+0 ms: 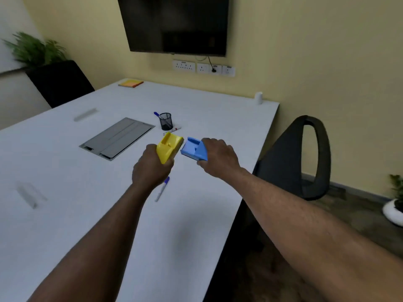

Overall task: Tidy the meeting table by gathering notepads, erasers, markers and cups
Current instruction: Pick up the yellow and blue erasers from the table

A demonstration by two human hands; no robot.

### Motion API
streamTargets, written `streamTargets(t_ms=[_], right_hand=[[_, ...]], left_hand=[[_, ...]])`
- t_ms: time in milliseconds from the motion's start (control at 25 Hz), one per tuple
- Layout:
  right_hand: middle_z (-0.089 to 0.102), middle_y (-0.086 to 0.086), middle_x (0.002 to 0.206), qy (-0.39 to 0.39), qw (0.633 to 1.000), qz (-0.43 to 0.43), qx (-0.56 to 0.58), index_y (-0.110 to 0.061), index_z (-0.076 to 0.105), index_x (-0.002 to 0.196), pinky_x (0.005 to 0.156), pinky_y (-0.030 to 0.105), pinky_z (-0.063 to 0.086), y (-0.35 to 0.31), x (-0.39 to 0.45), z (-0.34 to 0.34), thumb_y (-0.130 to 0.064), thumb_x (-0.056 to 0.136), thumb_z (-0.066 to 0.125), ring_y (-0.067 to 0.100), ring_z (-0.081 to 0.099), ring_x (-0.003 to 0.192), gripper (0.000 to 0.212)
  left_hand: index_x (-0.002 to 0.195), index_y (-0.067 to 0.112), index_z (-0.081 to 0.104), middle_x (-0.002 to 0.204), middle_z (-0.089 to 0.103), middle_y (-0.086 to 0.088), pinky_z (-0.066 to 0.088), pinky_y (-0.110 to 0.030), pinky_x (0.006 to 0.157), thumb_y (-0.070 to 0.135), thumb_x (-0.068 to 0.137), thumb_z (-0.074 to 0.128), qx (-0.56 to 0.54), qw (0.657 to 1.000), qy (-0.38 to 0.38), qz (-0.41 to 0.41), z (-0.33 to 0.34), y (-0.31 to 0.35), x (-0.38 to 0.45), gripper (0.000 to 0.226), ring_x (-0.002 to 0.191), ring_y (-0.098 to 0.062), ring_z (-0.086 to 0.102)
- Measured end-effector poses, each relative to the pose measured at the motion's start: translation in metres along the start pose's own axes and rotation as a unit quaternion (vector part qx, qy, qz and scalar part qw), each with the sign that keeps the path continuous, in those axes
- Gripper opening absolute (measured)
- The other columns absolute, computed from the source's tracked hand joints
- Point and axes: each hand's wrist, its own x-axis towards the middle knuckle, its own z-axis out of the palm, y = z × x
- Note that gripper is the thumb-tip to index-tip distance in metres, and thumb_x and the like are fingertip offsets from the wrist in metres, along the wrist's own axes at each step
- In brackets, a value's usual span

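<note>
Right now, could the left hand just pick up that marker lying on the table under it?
Probably not yet. The left hand already grips the yellow eraser, so its fingers are taken. The marker lies just below its wrist with nothing on top, so once freed, it looks reachable.

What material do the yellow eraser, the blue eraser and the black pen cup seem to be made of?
Yellow eraser in the left hand: likely moulded plastic, smooth, with an even colour.
Blue eraser in the right hand: the same look, probably plastic.
Pen cup: apparently black wire mesh, since the wall looks see-through.
</note>
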Motion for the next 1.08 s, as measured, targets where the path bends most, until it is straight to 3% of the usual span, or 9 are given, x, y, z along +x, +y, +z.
streamTargets(t_ms=[160, 280, 400, 480, 560, 640, 760, 1080], right_hand=[[0.058, 0.002, 0.119, 0.094, 0.995, 0.009, -0.042, -0.016, 0.047, 0.122, 0.082, 0.038, 0.036, 0.06, 0.024, -0.102, -0.04, 0.078, 0.07, 0.026, 0.05, 0.108, 0.054], [0.053, 0.004, 0.128, 0.163, 0.982, 0.002, -0.096, -0.013, 0.048, 0.123, 0.097, 0.038, 0.033, 0.136, 0.02, -0.165, -0.039, 0.078, 0.071, 0.026, 0.045, 0.121, 0.057], [0.027, 0.009, 0.156, 0.172, 0.975, 0.023, -0.141, -0.011, 0.044, 0.132, 0.118, 0.04, 0.015, 0.221, 0.009, -0.217, -0.04, 0.08, 0.07, 0.026, 0.02, 0.145, 0.064], [0.015, 0.006, 0.161, 0.174, 0.972, 0.028, -0.155, -0.013, 0.044, 0.132, 0.121, 0.041, 0.006, 0.281, 0.0, -0.247, -0.042, 0.081, 0.068, 0.023, 0.008, 0.148, 0.064], [0.01, 0.003, 0.162, 0.172, 0.97, 0.039, -0.169, -0.015, 0.045, 0.131, 0.12, 0.041, 0.001, 0.335, -0.012, -0.271, -0.044, 0.079, 0.069, 0.021, 0.002, 0.149, 0.064], [0.008, 0.002, 0.162, 0.167, 0.969, 0.063, -0.172, -0.016, 0.045, 0.131, 0.119, 0.042, -0.003, 0.382, -0.022, -0.289, -0.045, 0.077, 0.071, 0.021, -0.001, 0.149, 0.066], [0.007, 0.001, 0.162, 0.161, 0.966, 0.102, -0.177, -0.019, 0.046, 0.131, 0.118, 0.042, -0.004, 0.444, -0.03, -0.305, -0.047, 0.076, 0.072, 0.02, -0.002, 0.149, 0.068], [0.006, -0.001, 0.162, 0.126, 0.968, 0.13, -0.176, -0.021, 0.046, 0.131, 0.119, 0.046, -0.002, 0.562, 0.014, -0.29, -0.047, 0.076, 0.072, 0.02, -0.001, 0.149, 0.066]], left_hand=[[0.12, 0.013, 0.046, 0.11, 0.063, -0.011, 0.04, -0.036, 0.072, 0.039, 0.082, 0.064, -0.004, 0.993, 0.057, 0.1, -0.01, 0.125, 0.027, 0.049, 0.098, -0.035, 0.058], [0.123, 0.01, 0.048, 0.111, 0.064, -0.015, 0.044, -0.042, 0.08, 0.038, 0.083, 0.064, 0.012, 0.981, 0.103, 0.164, 0.008, 0.218, 0.028, 0.052, 0.097, -0.036, 0.058], [0.122, 0.009, 0.051, 0.109, 0.066, -0.016, 0.042, -0.046, 0.092, 0.038, 0.083, 0.065, 0.014, 0.968, 0.128, 0.216, 0.044, 0.303, 0.019, 0.05, 0.096, -0.037, 0.057], [0.121, 0.008, 0.052, 0.112, 0.065, -0.015, 0.038, -0.046, 0.097, 0.039, 0.083, 0.065, 0.032, 0.96, 0.132, 0.247, 0.076, 0.356, 0.015, 0.051, 0.102, -0.035, 0.056], [0.126, 0.008, 0.051, 0.13, 0.057, -0.016, 0.032, -0.049, 0.107, 0.041, 0.082, 0.066, 0.059, 0.955, 0.118, 0.266, 0.108, 0.4, 0.014, 0.057, 0.122, -0.034, 0.048], [0.133, 0.009, 0.048, 0.153, 0.035, -0.015, 0.017, -0.051, 0.117, 0.043, 0.083, 0.067, 0.067, 0.951, 0.093, 0.287, 0.137, 0.44, 0.014, 0.064, 0.143, -0.032, 0.026], [0.131, 0.013, 0.051, 0.163, 0.012, -0.011, 0.004, -0.05, 0.12, 0.045, 0.082, 0.069, 0.063, 0.941, 0.079, 0.324, 0.179, 0.495, 0.019, 0.061, 0.15, -0.027, 0.007], [0.127, 0.013, 0.055, 0.164, -0.001, -0.007, -0.005, -0.053, 0.118, 0.047, 0.08, 0.069, 0.079, 0.937, 0.04, 0.338, 0.273, 0.569, 0.096, 0.06, 0.151, -0.026, -0.007]])
